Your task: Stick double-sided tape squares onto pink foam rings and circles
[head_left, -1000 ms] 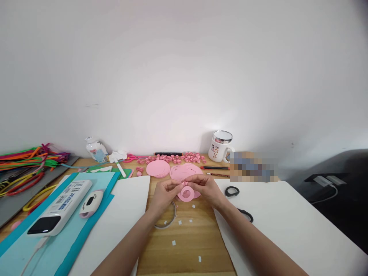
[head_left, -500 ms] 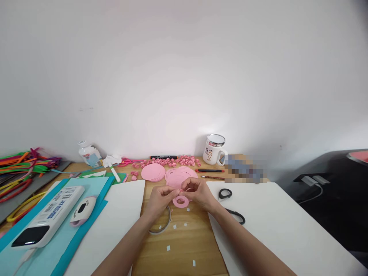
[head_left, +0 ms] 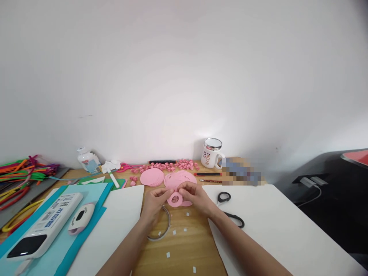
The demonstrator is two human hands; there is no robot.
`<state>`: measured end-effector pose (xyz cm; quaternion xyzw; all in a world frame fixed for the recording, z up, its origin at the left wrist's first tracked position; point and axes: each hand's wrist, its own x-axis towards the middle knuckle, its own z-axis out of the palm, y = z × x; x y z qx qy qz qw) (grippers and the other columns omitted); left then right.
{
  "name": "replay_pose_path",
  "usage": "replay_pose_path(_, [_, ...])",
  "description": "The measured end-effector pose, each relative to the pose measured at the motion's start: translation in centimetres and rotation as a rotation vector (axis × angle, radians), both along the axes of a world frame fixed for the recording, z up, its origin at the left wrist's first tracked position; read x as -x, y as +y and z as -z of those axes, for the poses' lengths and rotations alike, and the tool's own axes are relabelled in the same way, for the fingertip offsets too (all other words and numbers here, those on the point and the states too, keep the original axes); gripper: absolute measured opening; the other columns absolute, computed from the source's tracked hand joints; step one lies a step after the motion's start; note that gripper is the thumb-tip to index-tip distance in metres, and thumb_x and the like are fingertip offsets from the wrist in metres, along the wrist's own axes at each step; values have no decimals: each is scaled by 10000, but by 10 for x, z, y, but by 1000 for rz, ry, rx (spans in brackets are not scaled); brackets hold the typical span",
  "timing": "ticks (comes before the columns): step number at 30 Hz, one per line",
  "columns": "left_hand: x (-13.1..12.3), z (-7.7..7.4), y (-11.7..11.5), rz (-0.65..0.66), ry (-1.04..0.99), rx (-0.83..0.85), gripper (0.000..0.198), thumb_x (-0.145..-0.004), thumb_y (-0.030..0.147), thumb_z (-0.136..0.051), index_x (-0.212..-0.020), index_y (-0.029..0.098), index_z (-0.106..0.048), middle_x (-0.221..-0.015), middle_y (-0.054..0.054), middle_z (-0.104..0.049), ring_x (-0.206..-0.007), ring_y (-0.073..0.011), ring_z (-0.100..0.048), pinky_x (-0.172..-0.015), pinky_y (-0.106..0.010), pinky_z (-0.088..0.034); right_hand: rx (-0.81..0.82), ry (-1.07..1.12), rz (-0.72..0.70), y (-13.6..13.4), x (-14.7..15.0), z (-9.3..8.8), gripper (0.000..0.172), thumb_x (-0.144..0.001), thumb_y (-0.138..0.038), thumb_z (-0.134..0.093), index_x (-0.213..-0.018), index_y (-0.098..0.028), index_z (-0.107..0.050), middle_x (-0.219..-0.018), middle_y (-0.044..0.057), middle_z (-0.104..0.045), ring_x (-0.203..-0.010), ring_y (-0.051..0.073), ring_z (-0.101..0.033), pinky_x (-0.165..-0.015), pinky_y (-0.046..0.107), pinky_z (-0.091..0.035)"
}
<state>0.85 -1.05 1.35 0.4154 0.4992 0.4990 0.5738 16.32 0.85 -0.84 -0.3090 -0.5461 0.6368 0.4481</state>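
Observation:
Above the wooden table [head_left: 184, 245], my left hand [head_left: 153, 203] and my right hand [head_left: 194, 197] meet around a small pink paper ring [head_left: 174, 199]. Both hands have fingers pinched on the ring's edge, the left from the left side, the right from above and right. Just behind them lies a heap of pink paper discs and rings [head_left: 161, 177]. A thin roll of tape [head_left: 161, 230] lies on the wood under my left wrist, with several small white scraps [head_left: 174, 232] scattered near it.
Black-handled scissors [head_left: 231, 209] lie on white sheets [head_left: 276, 230] at right. A white mug [head_left: 212, 153], pencils [head_left: 208, 174], small pink folded pieces [head_left: 169, 165] and a bottle [head_left: 86, 160] line the wall. Left: blue paper [head_left: 86, 191], a white device [head_left: 43, 226], coloured pipe cleaners [head_left: 20, 174].
The view shifted slightly. My hands kept working the pink ring, which now stands more upright between my fingers instead of lying flat near the table.

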Motion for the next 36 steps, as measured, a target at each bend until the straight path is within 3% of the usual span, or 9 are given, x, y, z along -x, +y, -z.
replay_pose_path(4, [1, 0, 4, -65, -62, 11, 208, -515, 293, -755, -623, 123, -704, -592, -45, -683, -572, -139, -598, -585, -232, -488, 20, -49, -43, -2, 2, 1, 295, -591, -382, -706, -721, -155, -570, -692, 3, -614, -624, 121, -578, -618, 270, -480])
replay_pose_path(8, [1, 1, 4, -71, -33, -3, 209, -529, 299, -747, -634, 123, -705, -620, -51, -690, -589, -150, -611, -607, -247, -499, 73, -8, 8, -2, 2, -2, 330, -540, -397, -729, -683, -151, -563, -662, 0, -621, -596, 127, -594, -591, 273, -498])
replay_pose_path(12, [0, -1, 1, -13, 46, -11, 214, -550, 290, -737, -677, 122, -704, -644, -52, -695, -608, -162, -628, -639, -259, -507, 107, 66, 132, 3, -2, -2, 396, -520, -379, -743, -799, -161, -565, -645, -10, -624, -557, 118, -590, -557, 261, -503])
replay_pose_path(18, [-1, 3, -1, 143, 189, -34, 244, -593, 296, -704, -760, 121, -674, -692, -65, -694, -623, -193, -636, -524, -245, -489, 88, 37, 255, 9, -6, 7, 402, -556, -335, -728, -874, -153, -564, -654, 7, -637, -569, 122, -586, -551, 251, -477])
replay_pose_path(24, [0, 11, 1, 245, 162, -35, 439, -564, 256, -726, -948, 134, -552, -635, -37, -679, -552, -177, -630, -476, -236, -471, 53, 3, 240, 7, -6, 6, 384, -575, -309, -716, -891, -160, -557, -632, -2, -627, -552, 117, -574, -531, 240, -466])
replay_pose_path(32, [-2, 9, 0, 290, 161, -44, 432, -569, 239, -716, -947, 136, -532, -654, -46, -678, -584, -174, -627, -499, -239, -466, 43, -16, 177, 3, -5, -1, 331, -579, -313, -713, -838, -159, -575, -656, -1, -619, -531, 96, -552, -470, 199, -431])
replay_pose_path(36, [-3, 7, -2, 356, 152, -75, 277, -572, 216, -708, -803, 123, -587, -675, -59, -676, -638, -179, -627, -560, -251, -469, 42, -22, 128, 0, -4, -3, 355, -523, -288, -750, -811, -155, -590, -677, 10, -639, -556, 108, -569, -468, 193, -418])
